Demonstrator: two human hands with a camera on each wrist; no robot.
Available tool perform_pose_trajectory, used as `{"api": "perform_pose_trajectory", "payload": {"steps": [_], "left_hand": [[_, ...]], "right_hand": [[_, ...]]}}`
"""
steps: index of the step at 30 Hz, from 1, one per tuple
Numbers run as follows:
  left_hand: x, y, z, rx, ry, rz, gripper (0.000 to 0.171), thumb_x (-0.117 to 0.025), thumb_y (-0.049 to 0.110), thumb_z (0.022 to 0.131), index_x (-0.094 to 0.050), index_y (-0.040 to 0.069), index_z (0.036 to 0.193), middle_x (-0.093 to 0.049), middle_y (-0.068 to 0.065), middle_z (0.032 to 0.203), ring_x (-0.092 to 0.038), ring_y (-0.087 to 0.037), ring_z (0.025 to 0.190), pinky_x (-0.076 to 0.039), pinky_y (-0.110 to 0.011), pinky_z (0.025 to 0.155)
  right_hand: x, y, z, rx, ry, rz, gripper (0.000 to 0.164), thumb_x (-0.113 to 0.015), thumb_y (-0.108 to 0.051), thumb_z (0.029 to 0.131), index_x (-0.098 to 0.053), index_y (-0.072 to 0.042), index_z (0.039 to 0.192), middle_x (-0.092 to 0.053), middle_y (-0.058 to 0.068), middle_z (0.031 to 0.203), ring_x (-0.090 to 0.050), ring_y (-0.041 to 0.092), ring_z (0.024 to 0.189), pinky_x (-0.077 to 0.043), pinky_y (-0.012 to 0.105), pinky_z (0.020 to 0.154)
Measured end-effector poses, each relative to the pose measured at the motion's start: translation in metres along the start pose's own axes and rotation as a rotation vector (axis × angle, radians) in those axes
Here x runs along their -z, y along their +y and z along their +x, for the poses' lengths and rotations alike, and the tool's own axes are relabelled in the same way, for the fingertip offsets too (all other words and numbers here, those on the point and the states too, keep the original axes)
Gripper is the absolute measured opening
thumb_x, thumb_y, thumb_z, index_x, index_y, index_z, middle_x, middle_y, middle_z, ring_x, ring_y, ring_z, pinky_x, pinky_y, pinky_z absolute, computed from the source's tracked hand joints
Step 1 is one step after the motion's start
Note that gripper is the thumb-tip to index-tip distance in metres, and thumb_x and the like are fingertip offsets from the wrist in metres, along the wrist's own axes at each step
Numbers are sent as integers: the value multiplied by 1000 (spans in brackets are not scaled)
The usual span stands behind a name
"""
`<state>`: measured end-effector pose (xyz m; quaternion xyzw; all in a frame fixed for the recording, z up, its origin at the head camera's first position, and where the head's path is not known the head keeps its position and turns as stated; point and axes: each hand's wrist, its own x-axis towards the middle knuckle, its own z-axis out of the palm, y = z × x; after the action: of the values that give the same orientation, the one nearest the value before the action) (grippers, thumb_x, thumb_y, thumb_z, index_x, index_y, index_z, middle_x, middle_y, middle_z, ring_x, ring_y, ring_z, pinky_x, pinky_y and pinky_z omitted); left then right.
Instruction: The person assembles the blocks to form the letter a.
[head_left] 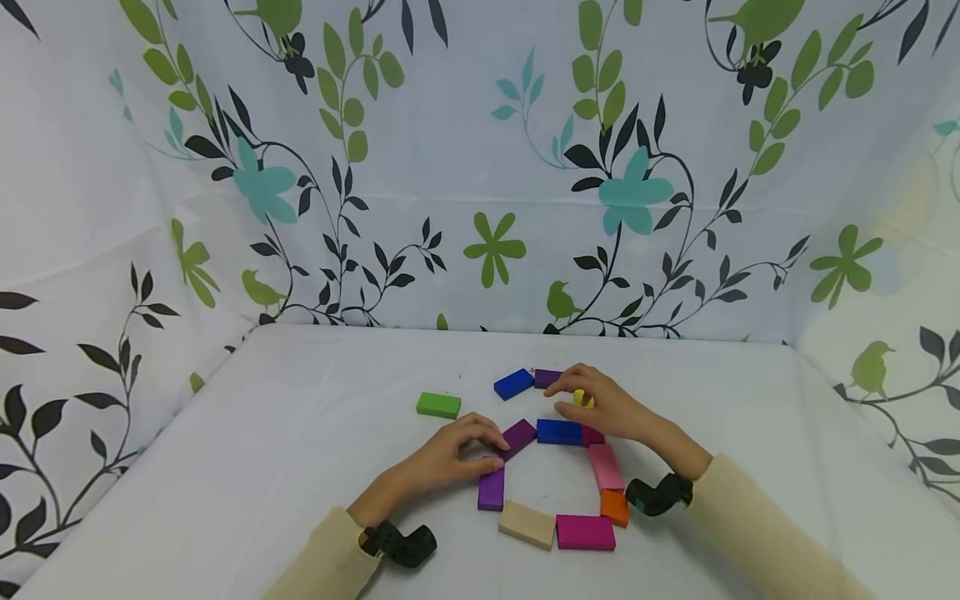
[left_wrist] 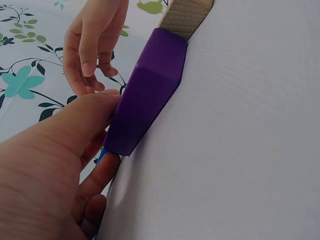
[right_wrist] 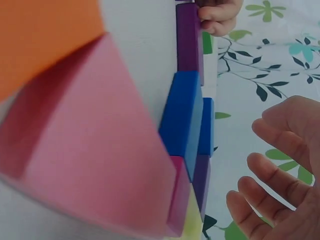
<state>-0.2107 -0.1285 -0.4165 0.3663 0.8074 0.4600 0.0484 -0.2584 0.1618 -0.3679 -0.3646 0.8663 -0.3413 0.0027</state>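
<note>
Flat coloured blocks form a ring on the white table. My left hand (head_left: 453, 454) is at the ring's left corner, fingertips against the upper purple block (head_left: 519, 437) and thumb at the top end of the lower purple block (head_left: 491, 492). In the left wrist view, the thumb tip meets the side of a purple block (left_wrist: 150, 90). Over the yellow block (head_left: 579, 397), partly hidden, my right hand (head_left: 603, 404) spreads its fingers with nothing between them. Just below that hand lie a blue block (head_left: 558, 432) and a small magenta block (head_left: 593, 436).
A pink block (head_left: 606, 467), an orange block (head_left: 614, 507), a magenta block (head_left: 585, 533) and a plain wooden block (head_left: 527, 525) continue the ring. Behind it lie another blue block (head_left: 513, 384) and a purple one (head_left: 547, 379). A green block (head_left: 438, 405) lies apart to the left.
</note>
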Motion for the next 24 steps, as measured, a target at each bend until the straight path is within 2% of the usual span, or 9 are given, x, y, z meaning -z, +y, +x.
{"api": "perform_pose_trajectory", "payload": {"steps": [6, 12, 18, 21, 24], "left_hand": [[3, 2, 0, 21, -3, -5, 22, -69, 19, 92, -69, 12, 112, -59, -2, 119, -53, -16, 114, -41, -31, 103], [3, 2, 0, 36, -5, -8, 22, -69, 19, 92, -69, 12, 113, -58, -1, 120, -53, -14, 114, -41, -32, 103], [2, 3, 0, 53, -8, -4, 23, -69, 20, 92, -69, 12, 113, -58, -1, 121, -52, -14, 116, -41, -32, 103], [1, 4, -1, 58, -9, -6, 23, -68, 19, 92, -69, 11, 113, -57, -1, 121, -52, -14, 116, -41, -31, 103], [1, 4, -1, 43, -2, -5, 22, -69, 18, 92, -69, 11, 113, -58, -2, 121, -52, -14, 116, -41, -30, 103]], "right_hand": [[1, -6, 13, 45, -56, 6, 25, -64, -14, 94, -67, -2, 115, -60, 13, 112, -54, 36, 104, -51, 31, 78], [-3, -9, 24, 100, -114, 55, 26, -63, -14, 95, -66, 0, 116, -61, 18, 110, -56, 32, 97, -52, 26, 77], [-8, -12, 38, 119, -157, 70, 25, -62, -13, 95, -66, 1, 116, -62, 18, 110, -56, 18, 93, -52, 26, 78], [-10, -15, 46, 108, -198, 91, 26, -62, -13, 95, -66, 1, 117, -63, 17, 112, -57, 16, 93, -52, 26, 80], [-11, -18, 54, 137, -229, 109, 26, -61, -12, 95, -66, 2, 116, -64, 16, 112, -59, 19, 94, -53, 28, 80]]}}
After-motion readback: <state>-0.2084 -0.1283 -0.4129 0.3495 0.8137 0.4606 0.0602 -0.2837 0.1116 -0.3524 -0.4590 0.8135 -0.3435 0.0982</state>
